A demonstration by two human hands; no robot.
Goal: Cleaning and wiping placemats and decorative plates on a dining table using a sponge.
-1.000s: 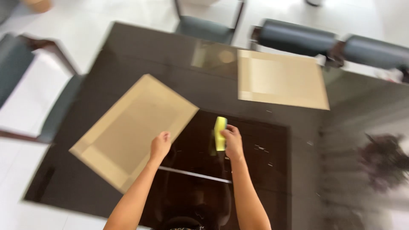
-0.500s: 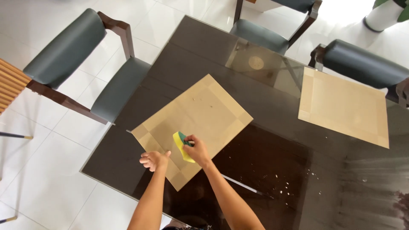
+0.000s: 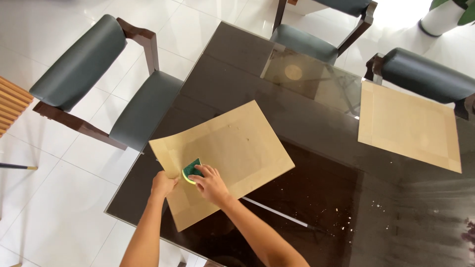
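While the dark glass table [image 3: 316,123] carries a tan placemat [image 3: 232,148] overhanging its near-left edge, the right hand [image 3: 210,184] presses a green-and-yellow sponge [image 3: 192,170] flat on it, fingers spread, and the left hand [image 3: 162,184] pinches its edge. A hard stroke could likely buckle the mat or drag it floorward.

At centre frame, the right hand [image 3: 212,184] presses a green-and-yellow sponge [image 3: 191,170] onto a tan placemat [image 3: 232,148]. The left hand [image 3: 162,184] grips the mat's lower-left edge.

Glossy dark glass table [image 3: 316,198], matt woven placemat [image 3: 232,143] — spongy scouring pad [image 3: 192,170], leathery chair [image 3: 143,106].
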